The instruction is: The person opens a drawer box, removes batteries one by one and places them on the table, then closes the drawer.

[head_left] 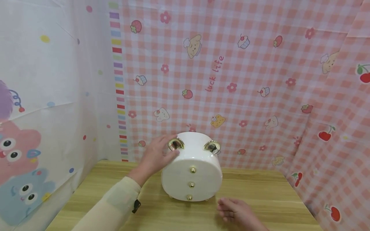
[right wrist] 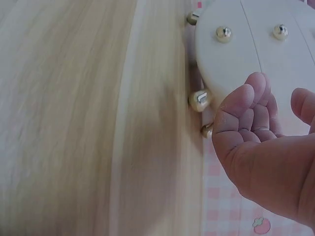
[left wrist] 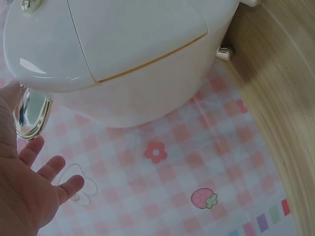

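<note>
A white, rounded jewelry box (head_left: 185,178) with gold knobs down its drawer fronts stands on small gold feet. Two gold ear-shaped pieces (head_left: 212,147) stick out at its upper sides. My left hand (head_left: 157,155) is at the left ear, thumb in front and fingers behind it, pinching it. In the left wrist view, the left hand's (left wrist: 24,182) other fingers spread beside the gold ear (left wrist: 33,113). Low at the box's right front, my right hand (head_left: 238,211) hovers with loosely curled fingers. The right wrist view shows that hand (right wrist: 266,142) holding nothing.
The box stands on a wood-grain table (head_left: 254,186), near its back edge. Behind and to the right hangs a pink checked cloth (head_left: 242,106) with printed fruit and animals. A white cloth (head_left: 37,64) with cartoon figures hangs at the left.
</note>
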`<state>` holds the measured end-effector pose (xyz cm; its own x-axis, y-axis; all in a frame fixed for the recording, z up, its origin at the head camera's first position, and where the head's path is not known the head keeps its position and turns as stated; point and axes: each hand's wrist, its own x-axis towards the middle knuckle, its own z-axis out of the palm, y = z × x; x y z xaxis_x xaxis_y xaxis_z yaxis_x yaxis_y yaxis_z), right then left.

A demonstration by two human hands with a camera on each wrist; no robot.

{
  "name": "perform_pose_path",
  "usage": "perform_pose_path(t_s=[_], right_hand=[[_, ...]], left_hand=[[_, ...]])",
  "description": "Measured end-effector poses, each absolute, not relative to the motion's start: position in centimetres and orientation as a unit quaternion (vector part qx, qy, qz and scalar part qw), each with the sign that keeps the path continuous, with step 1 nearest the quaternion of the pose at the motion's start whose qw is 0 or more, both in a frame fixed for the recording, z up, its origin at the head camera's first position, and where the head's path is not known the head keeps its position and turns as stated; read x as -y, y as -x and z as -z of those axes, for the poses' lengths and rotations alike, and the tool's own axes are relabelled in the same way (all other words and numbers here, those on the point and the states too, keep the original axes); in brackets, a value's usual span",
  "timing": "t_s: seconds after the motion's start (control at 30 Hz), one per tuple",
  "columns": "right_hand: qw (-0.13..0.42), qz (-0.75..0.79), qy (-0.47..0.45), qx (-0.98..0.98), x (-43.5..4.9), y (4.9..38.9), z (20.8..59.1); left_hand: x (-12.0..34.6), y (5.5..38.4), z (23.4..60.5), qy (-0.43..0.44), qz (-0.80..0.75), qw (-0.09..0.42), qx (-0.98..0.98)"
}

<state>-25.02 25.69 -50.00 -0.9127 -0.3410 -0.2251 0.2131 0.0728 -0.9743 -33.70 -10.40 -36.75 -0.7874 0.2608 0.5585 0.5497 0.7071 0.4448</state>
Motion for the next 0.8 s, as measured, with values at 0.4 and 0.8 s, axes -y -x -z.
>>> perform_pose_path(t_s=[0.4,0.8], right_hand=[[0.208,0.696,0.062,-0.684,-23.2,25.3,49.0],[0.216,0.707,0.094,-0.667,-18.7,25.8,45.9]], left_hand=[[10.2,33.7,37.1,0.224,0.305,0.247,0.892],[10.2,33.8,37.4,0.223,0.317,0.251,0.887]])
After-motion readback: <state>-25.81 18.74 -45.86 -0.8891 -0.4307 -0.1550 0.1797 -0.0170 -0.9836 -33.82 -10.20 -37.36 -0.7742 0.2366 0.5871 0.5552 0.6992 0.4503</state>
